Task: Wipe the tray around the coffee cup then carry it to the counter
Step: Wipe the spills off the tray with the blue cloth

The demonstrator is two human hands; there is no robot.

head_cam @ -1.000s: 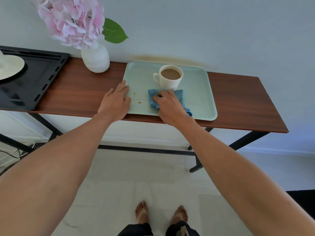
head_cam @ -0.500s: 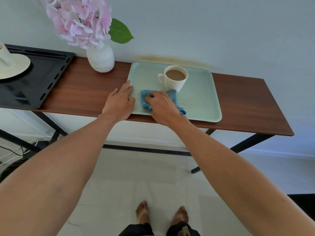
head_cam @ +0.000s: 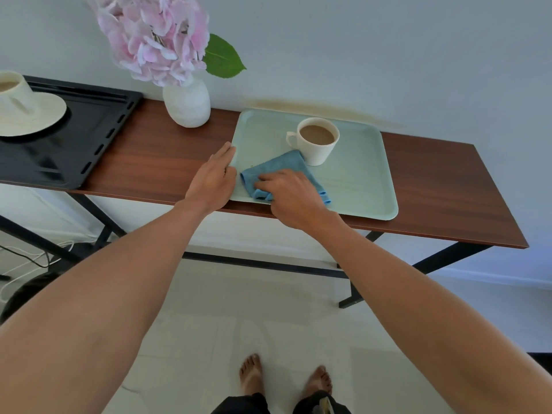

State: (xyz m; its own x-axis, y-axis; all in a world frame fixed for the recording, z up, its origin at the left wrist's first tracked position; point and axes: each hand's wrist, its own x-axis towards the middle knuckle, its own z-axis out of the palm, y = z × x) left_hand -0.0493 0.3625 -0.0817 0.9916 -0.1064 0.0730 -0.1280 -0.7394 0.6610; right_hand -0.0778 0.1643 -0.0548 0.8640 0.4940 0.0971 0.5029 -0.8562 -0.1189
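A pale green tray (head_cam: 358,180) lies on a narrow wooden table (head_cam: 442,186). A white cup of milky coffee (head_cam: 318,140) stands on the tray's far half, handle to the left. A folded blue cloth (head_cam: 280,167) lies on the tray's near left part, just in front of the cup. My right hand (head_cam: 291,194) presses flat on the cloth and covers its near part. My left hand (head_cam: 213,179) rests flat on the table, fingers against the tray's left rim.
A white vase (head_cam: 186,104) of pink flowers stands left of the tray by the wall. Further left, a black baking tray (head_cam: 74,144) holds a second cup on a white saucer (head_cam: 27,118). My bare feet stand on a pale tiled floor.
My right hand has slid the cloth leftward across the near part of the tray, over the brown spots, which no longer show. My left hand has stayed at the left rim.
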